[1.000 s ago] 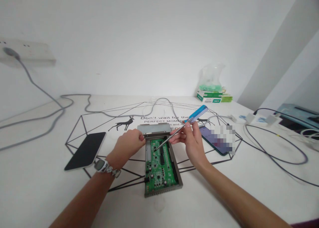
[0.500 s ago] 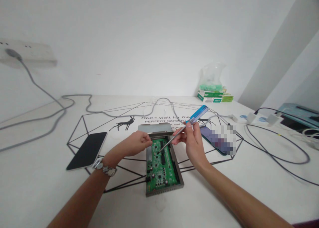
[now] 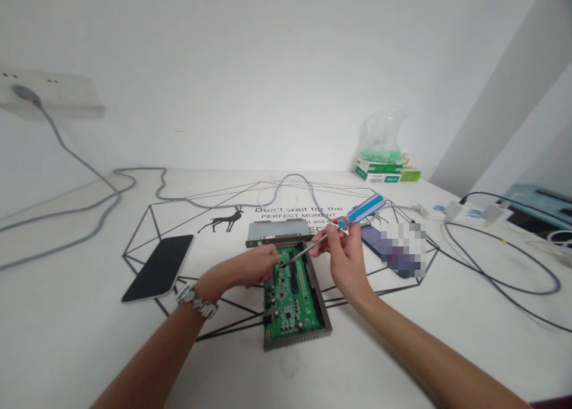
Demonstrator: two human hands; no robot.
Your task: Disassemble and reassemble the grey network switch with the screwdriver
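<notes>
A green circuit board point(image 3: 286, 305) lies in an open dark metal case point(image 3: 322, 302) on the table in front of me. My right hand point(image 3: 346, 257) grips a screwdriver point(image 3: 364, 211) with a clear and blue handle, its shaft slanting down to the left. The shaft's tip is over the upper left part of the board; whether it touches is hard to see. Over the case's upper left edge is my left hand point(image 3: 254, 265), fingertips pinched together close to the tip. Anything between those fingers is too small or hidden.
Behind the case lies a grey metal cover point(image 3: 277, 227). A dark tablet-like device point(image 3: 158, 268) is on the left, a phone point(image 3: 388, 251) on the right. Grey cable point(image 3: 201, 206) runs along the back. Small boxes point(image 3: 379, 172) under a plastic bag and a power strip point(image 3: 462, 211) stand farther right.
My left hand has shifted right, farther over the board. The screwdriver has tilted lower, with its handle farther right and its tip slightly higher on the board.
</notes>
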